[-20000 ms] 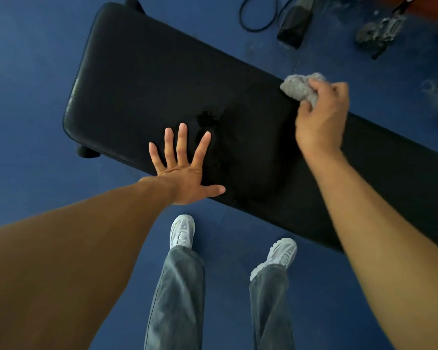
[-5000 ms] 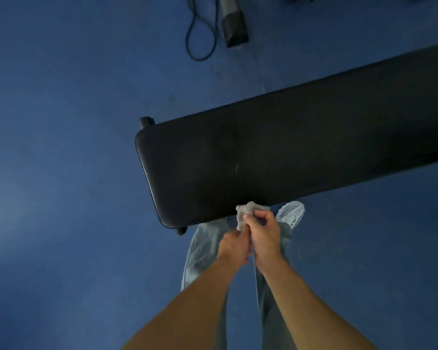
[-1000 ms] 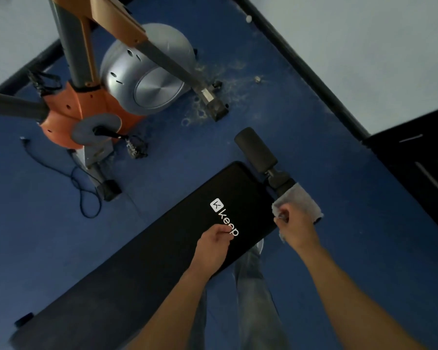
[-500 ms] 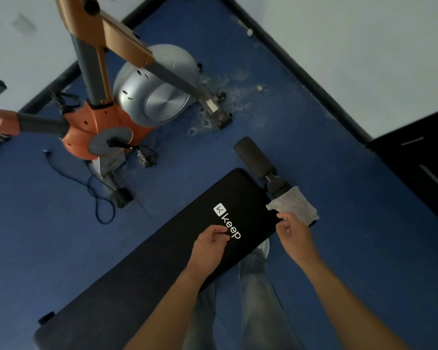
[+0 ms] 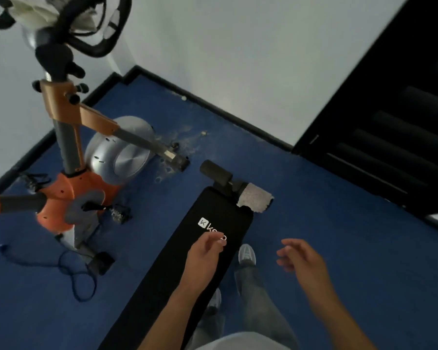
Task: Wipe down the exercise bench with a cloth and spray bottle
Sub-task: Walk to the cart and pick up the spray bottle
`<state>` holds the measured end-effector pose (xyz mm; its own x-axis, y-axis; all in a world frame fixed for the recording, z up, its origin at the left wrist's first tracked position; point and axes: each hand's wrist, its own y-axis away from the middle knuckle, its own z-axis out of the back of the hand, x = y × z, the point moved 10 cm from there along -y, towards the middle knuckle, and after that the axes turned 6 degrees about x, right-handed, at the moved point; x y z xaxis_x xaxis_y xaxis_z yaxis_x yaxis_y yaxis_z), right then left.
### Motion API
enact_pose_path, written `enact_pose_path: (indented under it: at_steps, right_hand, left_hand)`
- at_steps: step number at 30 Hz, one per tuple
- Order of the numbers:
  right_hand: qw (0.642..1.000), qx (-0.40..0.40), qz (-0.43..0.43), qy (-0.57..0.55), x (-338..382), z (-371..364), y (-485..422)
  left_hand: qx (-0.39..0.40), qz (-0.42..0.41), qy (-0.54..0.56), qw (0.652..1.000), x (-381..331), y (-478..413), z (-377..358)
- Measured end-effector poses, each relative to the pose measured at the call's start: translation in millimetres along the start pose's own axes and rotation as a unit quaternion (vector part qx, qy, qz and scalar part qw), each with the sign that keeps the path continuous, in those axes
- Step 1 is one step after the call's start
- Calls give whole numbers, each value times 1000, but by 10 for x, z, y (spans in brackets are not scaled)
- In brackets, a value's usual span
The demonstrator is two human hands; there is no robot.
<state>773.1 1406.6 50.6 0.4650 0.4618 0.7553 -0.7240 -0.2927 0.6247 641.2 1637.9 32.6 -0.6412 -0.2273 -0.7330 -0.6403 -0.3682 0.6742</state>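
Cloth parked on bench roller, both hands empty.
Grey terry cloth [image 5: 254, 201] drapes the foam roller at 12 o'clock of the black padded exercise bench [image 5: 187, 261]. Left hand [image 5: 205, 251], fingers loosely curled, hovers over the logo; right hand [image 5: 300, 257] hangs apart at 3 o'clock over the blue floor [image 5: 339, 248].

Black padded bench [image 5: 187, 251] runs from bottom centre of the frame up to centre, standing on blue floor [image 5: 314, 248]; white logo near its upper end. Grey cloth [image 5: 254, 201] is draped over the right foam roller at the bench's top end, left roller [image 5: 216, 171] bare. Also on the floor: orange-and-silver exercise bike [image 5: 86, 178] at left, black cable [image 5: 79, 279] looped lower left, pale debris near the bike's front foot.
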Motion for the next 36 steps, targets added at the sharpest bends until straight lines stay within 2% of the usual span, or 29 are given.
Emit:
enact_pose_path:
  at_steps: [3, 10, 16, 21, 25, 32, 36]
  right_hand:
    - [995, -74, -7, -68, -238, 197, 684]
    - [958, -226, -54, -168, -1306, 582, 2232]
    - [886, -365, -72, -276, -2083, 799, 3358]
    - [831, -430, -62, -348, -2597, 1015, 4008]
    - [788, -485, -52, -376, -3068, 1320, 4624]
    - [717, -560, -31, -415, -4184, 2006, 5854]
    - [693, -581, -31, -426, -4801, 2458, 6540]
  left_hand:
    - [64, -25, -30, 997, 80, 382, -197]
    - [178, -13, -104, 978, 530, 1039, -707]
    - [247, -26, -186, 951, 709, 1325, -1316]
    - [299, -71, -239, 921, 690, 1652, -2165]
    - [353, -110, -291, 883, 814, 2193, -3015]
    - [441, -149, -331, 821, 1550, 3613, -4569]
    - [481, -157, -349, 788, 2101, 4430, -5353]
